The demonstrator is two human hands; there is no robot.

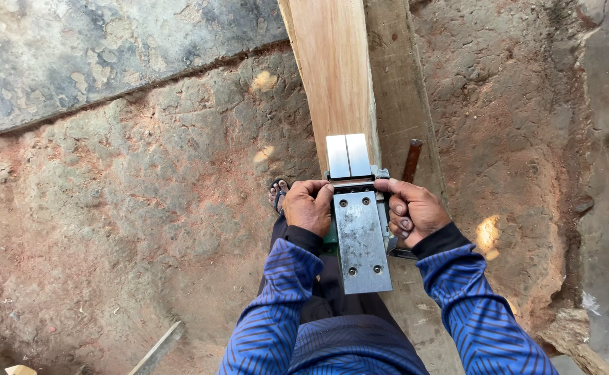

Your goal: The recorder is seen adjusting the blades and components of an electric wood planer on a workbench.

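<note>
At the centre of the frame, just below the middle, both hands were closed on an upturned electric planer [359, 232], its flat grey metal sole facing the camera. The left hand [307, 207] wrapped the tool's left side with its fingers curled in over the upper edge, and the right hand [410, 210] gripped the right side, thumb laid along the top and fingers folded under; what the fingertips pressed on beneath could not be made out. The planer sat above the near end of a pale wooden plank [334, 76], which ran from the tool up to the top edge of the frame. A darker, weathered board [400, 90] lay touching the plank on its right side. A rusty metal strip [411, 160] rested on that board, just right of the planer's front. A sandalled foot [277, 192] showed left of the left hand, on rough reddish ground [145, 208]. A thin wooden offcut [157, 349] lay toward the lower left.
</note>
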